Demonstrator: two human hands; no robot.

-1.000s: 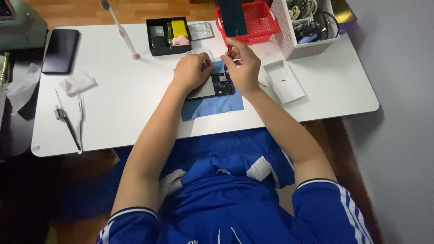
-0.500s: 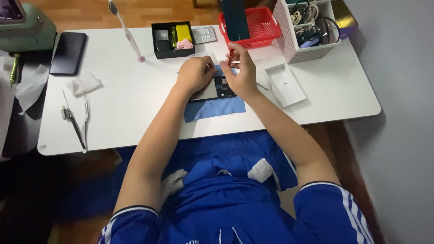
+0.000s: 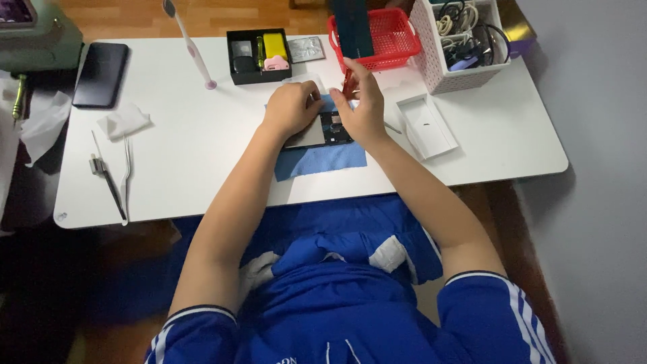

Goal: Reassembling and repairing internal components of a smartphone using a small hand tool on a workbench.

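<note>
An opened phone (image 3: 322, 131) lies on a blue cloth (image 3: 321, 160) on the white table (image 3: 202, 168). My left hand (image 3: 291, 108) rests on the phone's left half and presses it down. My right hand (image 3: 362, 104) sits at the phone's right end, fingers pinched around a thin red-handled tool (image 3: 347, 82) that points down toward the phone. What lies under the fingers of both hands is hidden.
A black parts tray (image 3: 259, 52) and a red basket (image 3: 381, 34) stand behind the phone, a white basket of cables (image 3: 465, 40) at back right. A white box lid (image 3: 426, 125) lies right. Tweezers (image 3: 111, 172), tissue (image 3: 122, 121) and a dark phone (image 3: 101, 74) lie left.
My right hand has shifted a little over the phone's right end with the red tool; the left hand stays on the phone. The view has moved slightly.
</note>
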